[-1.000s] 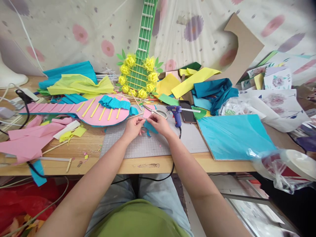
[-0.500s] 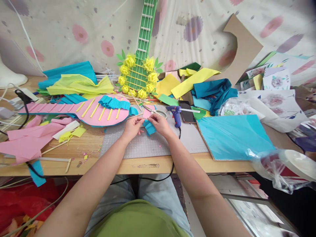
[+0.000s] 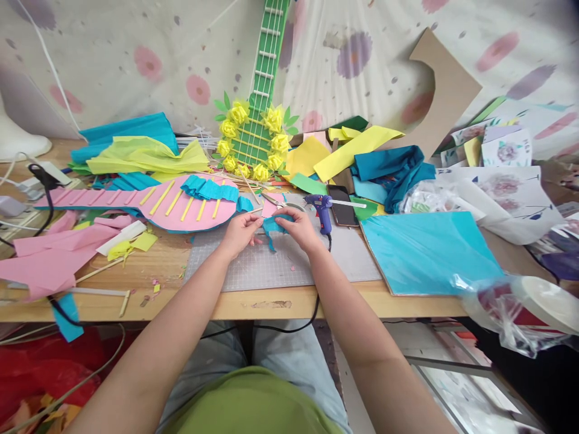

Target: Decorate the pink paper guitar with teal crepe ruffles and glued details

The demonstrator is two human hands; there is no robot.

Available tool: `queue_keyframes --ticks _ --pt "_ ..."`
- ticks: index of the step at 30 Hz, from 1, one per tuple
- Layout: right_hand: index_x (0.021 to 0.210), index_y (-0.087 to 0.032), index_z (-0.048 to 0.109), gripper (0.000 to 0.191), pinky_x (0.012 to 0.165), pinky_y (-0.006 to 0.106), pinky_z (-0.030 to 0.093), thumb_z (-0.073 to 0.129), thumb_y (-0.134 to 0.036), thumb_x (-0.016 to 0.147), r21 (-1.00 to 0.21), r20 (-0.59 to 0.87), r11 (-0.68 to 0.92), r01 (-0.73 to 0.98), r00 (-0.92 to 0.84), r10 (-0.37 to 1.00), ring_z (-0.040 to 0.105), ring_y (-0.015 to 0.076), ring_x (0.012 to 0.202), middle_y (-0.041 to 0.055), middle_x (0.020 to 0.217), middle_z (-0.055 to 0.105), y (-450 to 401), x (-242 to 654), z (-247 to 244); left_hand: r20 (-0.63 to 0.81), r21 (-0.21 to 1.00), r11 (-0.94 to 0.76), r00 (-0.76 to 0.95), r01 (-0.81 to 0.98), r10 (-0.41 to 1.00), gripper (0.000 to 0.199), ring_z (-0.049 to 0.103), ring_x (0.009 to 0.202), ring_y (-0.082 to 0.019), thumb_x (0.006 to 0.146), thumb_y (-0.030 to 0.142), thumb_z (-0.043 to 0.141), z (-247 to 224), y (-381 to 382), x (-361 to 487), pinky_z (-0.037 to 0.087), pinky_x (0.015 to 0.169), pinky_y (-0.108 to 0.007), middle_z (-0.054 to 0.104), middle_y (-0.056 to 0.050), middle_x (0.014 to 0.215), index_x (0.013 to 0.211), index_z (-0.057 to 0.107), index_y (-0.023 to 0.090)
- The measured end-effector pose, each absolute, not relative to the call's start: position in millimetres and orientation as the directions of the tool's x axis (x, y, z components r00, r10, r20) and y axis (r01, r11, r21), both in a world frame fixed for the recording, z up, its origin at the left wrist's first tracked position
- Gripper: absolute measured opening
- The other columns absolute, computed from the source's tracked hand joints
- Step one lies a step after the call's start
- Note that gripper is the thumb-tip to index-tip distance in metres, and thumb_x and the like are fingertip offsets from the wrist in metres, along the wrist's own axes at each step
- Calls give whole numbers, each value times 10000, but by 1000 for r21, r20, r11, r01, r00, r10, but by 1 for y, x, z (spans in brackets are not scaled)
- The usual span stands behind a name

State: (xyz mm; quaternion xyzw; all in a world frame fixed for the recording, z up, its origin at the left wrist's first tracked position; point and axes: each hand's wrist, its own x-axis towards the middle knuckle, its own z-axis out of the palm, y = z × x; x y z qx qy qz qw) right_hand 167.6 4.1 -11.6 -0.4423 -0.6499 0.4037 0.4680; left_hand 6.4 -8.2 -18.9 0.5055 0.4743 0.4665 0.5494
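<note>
Over the grey cutting mat (image 3: 253,268), a small blue crepe paper strip (image 3: 272,226) stretches between my two hands, with a narrow tail hanging below it. My left hand (image 3: 241,234) is closed in a pinch at its left end; exactly what lies between the fingertips is hard to see. At the other end, thumb and fingers of my right hand (image 3: 298,229) grip the paper. Just behind my hands lie scissors (image 3: 289,207) and a pink paper scrap (image 3: 272,205). To the left rests a pink guitar-shaped cutout (image 3: 190,205) with yellow sticks and ruffled blue crepe paper.
A purple glue gun (image 3: 323,212) and a phone (image 3: 344,205) lie right of my hands. A green flower-trimmed paper guitar (image 3: 251,135) leans on the curtain. Blue board (image 3: 434,250) sits at right, pink crepe paper (image 3: 49,256) at left. A black cord crosses the table's front edge.
The blue crepe paper has turned between my fingers: its broad flap below has become a narrower, twisted hanging piece. My right fingers have shifted slightly over it; other things stay put.
</note>
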Motion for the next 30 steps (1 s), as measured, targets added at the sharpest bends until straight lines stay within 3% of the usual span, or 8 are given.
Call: queue_keyframes --ticks 4,8,13,17,23,26,30 --pt "717 -190 618 128 593 242 402 549 -259 634 -980 189 197 25 -177 966 515 116 658 3 747 596 4 171 -11 -73 993 89 174 -83 982 213 307 283 -5 683 328 636 -17 -10 7 517 441 -244 478 85 469 764 571 142" --pt "685 -189 596 129 592 249 405 549 -306 662 -986 165 164 -22 -222 961 503 114 635 1 714 581 3 173 -12 -104 987 122 162 -101 981 201 299 287 0 669 313 647 -17 -10 7 510 433 -246 518 68 505 741 576 140" --pt "645 -178 537 246 628 248 398 625 -407 655 -961 218 246 126 -202 955 476 103 629 -17 666 530 3 169 -12 -130 989 139 137 -56 982 150 316 278 -22 666 268 634 -17 -10 10 500 413 -256 483 80 434 721 565 146" --pt "710 -178 533 229 712 256 402 612 -392 682 -921 280 331 205 -242 929 496 115 716 -8 733 543 3 167 -12 -115 991 123 141 -48 983 135 312 264 -40 685 279 596 -16 -12 11 488 396 -251 404 96 349 709 561 151" --pt "762 -177 535 167 757 260 394 580 -332 723 -895 332 394 211 -277 902 501 113 759 -2 782 550 2 167 -11 -111 984 135 198 -114 974 378 351 277 -29 706 508 543 -15 -12 10 477 380 -244 590 11 550 738 560 132" --pt "761 -180 528 167 763 267 397 575 -335 724 -891 334 395 225 -266 904 502 117 763 -1 785 551 2 166 -11 -108 981 136 194 -136 975 473 356 279 -30 703 596 501 -16 -12 11 476 381 -243 589 13 559 778 572 134" --pt "753 -179 528 155 747 269 403 567 -326 721 -888 337 395 235 -251 907 506 121 755 2 775 556 3 165 -13 -89 995 93 121 -30 989 319 307 265 -29 669 453 625 -17 -11 13 465 385 -233 462 74 414 726 595 141"
